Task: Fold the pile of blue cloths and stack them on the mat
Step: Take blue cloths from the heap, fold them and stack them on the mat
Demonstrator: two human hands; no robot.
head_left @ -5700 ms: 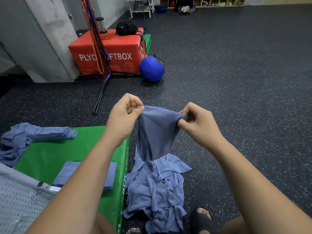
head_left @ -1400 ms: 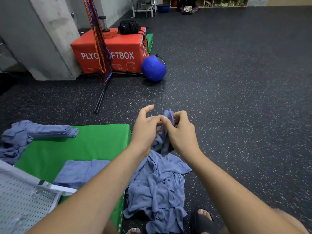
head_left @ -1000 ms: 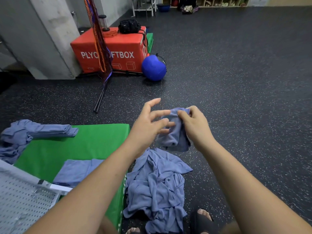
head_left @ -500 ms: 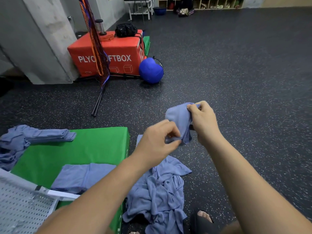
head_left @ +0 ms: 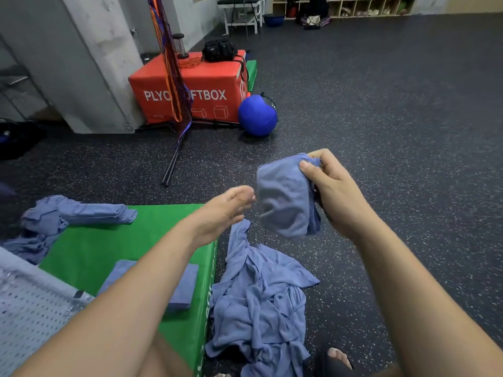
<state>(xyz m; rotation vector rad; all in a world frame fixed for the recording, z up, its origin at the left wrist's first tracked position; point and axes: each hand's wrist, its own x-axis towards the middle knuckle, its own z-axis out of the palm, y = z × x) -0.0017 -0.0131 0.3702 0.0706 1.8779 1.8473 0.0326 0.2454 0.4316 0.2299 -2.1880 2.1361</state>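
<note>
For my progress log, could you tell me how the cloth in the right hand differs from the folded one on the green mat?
The held cloth hangs in the air, gripped by the right hand; the folded cloth lies flat on the green mat. The held cloth bulges loosely; the folded cloth is a neat rectangle. Both are blue.

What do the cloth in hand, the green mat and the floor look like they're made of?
Cloth, gripped by the right hand: soft matte fabric, perhaps cotton or microfibre; it hangs limp, with a stitched hem along the top edge. Green mat: smooth vinyl-like cover with a slight sheen, probably over foam. Floor: dark matte surface with pale flecks, likely rubber.
</note>
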